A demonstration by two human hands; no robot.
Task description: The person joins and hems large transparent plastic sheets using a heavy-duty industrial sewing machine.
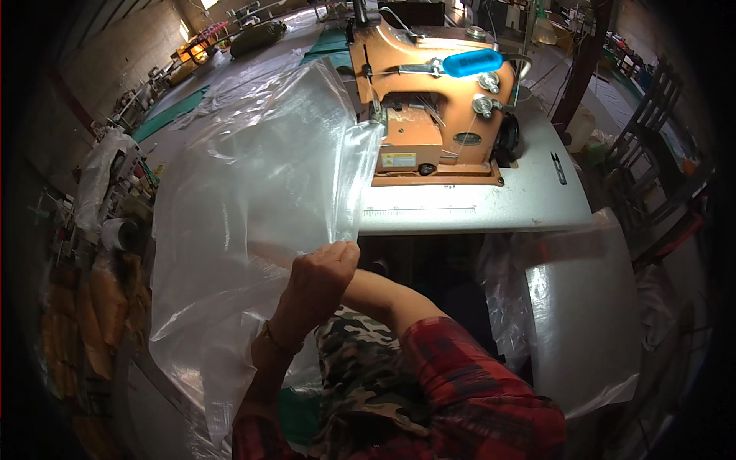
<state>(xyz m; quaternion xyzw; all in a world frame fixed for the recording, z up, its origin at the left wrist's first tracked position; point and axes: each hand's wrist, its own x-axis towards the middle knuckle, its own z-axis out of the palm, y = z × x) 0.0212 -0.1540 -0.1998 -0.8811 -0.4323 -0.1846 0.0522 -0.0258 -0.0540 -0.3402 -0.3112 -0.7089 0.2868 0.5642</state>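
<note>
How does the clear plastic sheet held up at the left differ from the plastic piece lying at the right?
The held plastic sheet is lifted and crumpled, gripped by a hand; the plastic piece at the right lies flatter, untouched. The held sheet reaches the orange sewing machine; the other lies below the table. Both are transparent and glossy.
</note>
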